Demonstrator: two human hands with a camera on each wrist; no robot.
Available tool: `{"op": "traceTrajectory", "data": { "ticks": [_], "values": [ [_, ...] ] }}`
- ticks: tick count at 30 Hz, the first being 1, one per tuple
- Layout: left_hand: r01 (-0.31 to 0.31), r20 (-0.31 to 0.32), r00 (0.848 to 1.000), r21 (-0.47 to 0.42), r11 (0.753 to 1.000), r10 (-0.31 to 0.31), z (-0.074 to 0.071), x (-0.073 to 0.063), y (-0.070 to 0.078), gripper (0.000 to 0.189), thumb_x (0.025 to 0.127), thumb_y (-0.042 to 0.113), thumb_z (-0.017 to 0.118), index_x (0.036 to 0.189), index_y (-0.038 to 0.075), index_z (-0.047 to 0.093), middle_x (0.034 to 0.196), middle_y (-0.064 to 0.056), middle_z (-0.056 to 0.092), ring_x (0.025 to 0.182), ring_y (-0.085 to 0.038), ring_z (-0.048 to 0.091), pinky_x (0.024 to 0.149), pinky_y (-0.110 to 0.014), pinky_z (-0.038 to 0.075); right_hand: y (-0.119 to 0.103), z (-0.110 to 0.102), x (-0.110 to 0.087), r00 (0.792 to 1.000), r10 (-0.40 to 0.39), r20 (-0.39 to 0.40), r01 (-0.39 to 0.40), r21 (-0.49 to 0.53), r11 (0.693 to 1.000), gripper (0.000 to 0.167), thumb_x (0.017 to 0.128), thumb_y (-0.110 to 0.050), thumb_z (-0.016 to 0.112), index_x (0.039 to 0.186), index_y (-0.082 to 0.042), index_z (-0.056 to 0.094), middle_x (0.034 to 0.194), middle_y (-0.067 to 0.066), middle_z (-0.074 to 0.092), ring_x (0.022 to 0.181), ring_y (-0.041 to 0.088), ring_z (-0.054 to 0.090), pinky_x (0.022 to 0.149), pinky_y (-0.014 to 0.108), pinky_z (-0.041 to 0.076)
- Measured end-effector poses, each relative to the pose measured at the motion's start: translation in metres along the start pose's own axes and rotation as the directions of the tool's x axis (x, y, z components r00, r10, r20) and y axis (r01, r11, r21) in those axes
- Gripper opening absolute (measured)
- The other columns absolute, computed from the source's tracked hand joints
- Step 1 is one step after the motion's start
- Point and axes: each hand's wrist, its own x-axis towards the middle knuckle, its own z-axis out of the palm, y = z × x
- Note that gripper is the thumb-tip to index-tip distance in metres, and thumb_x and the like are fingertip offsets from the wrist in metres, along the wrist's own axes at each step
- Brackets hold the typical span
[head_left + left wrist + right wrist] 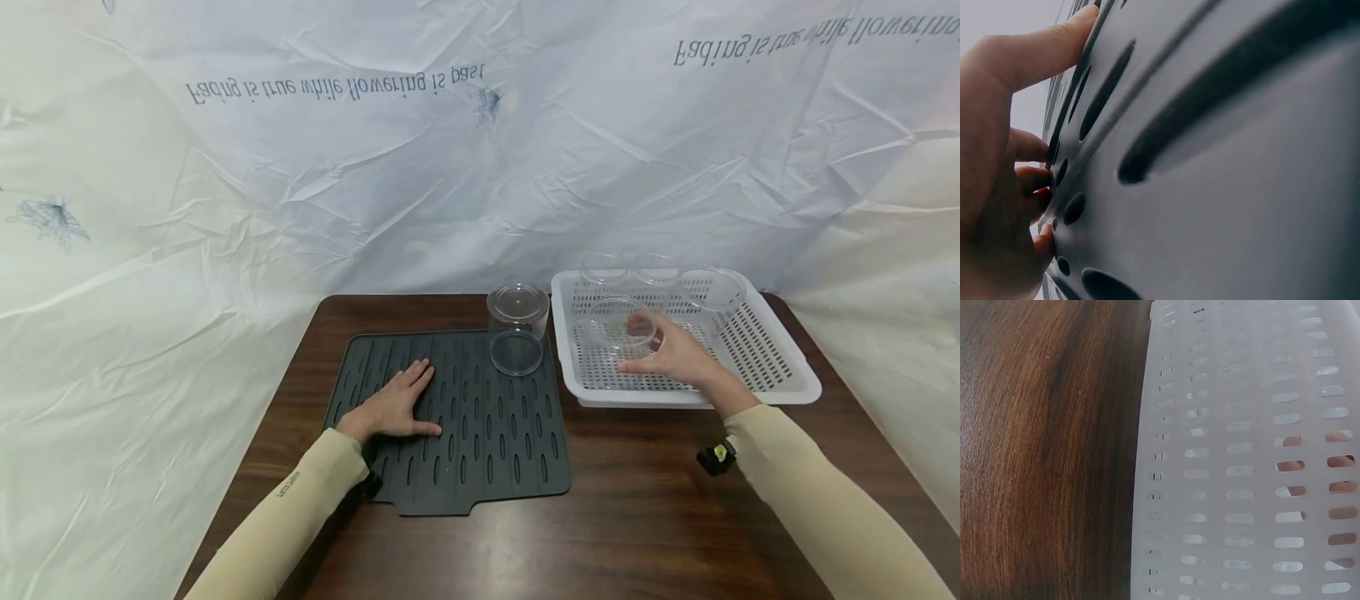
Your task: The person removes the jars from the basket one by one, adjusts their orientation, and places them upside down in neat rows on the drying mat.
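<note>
My left hand [393, 407] rests on a dark grey slotted drying mat [498, 450], fingers spread and straight. In the left wrist view its thumb and fingertips touch the mat's surface. Over at the white basket, my right hand [678, 357] holds a clear round container [611, 329], thumb at the near side and fingers curled around the right. A second clear container [517, 304] stands on the mat's far right corner. The right wrist view shows the perforated basket wall [1210, 506], with parts of the hand visible through its slots.
The white perforated basket [570, 367] sits at the table's back right, beside the mat. Along its far side stand more clear round containers [711, 287]. The brown wooden table [637, 517] extends in front, and a pale printed sheet [412, 183] hangs behind.
</note>
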Motion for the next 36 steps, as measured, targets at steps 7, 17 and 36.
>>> {"op": "traceTrajectory", "data": {
  "ticks": [7,17,36],
  "values": [
    [-0.001,0.004,1.000,-0.001,1.000,0.001,-0.0004,0.0000,-0.0008,0.112,0.080,0.067,0.065,0.157,0.004,0.013,0.164,-0.017,0.006,0.151,-0.034,0.005,0.121,-0.052,0.013,0.0015,-0.0010,-0.0008,1.000,0.014,-0.008,-0.014,-0.001,1.000,0.087,0.074,-0.030,0.087,0.141,0.000,0.040,0.138,0.023,0.050,0.128,0.041,0.046,0.109,0.062,0.033],
    [-0.003,0.011,1.000,-0.007,1.000,0.003,-0.0022,-0.0008,0.0007,0.112,0.081,0.067,0.065,0.156,0.003,0.013,0.163,-0.017,0.007,0.151,-0.034,0.006,0.121,-0.053,0.013,-0.0021,-0.0017,-0.0042,0.999,0.030,-0.041,-0.028,0.039,0.999,0.087,0.072,-0.030,0.088,0.141,-0.002,0.042,0.136,0.021,0.051,0.126,0.040,0.048,0.108,0.062,0.033],
    [-0.005,-0.004,1.000,-0.014,1.000,0.005,-0.0030,-0.0006,0.0023,0.112,0.080,0.065,0.067,0.156,0.002,0.016,0.163,-0.018,0.009,0.151,-0.036,0.008,0.121,-0.053,0.015,-0.0018,-0.0035,-0.0064,0.997,-0.027,-0.068,0.034,0.097,0.995,0.083,0.073,-0.022,0.088,0.138,0.002,0.042,0.135,0.024,0.050,0.124,0.042,0.049,0.108,0.062,0.034]
  ]
}}
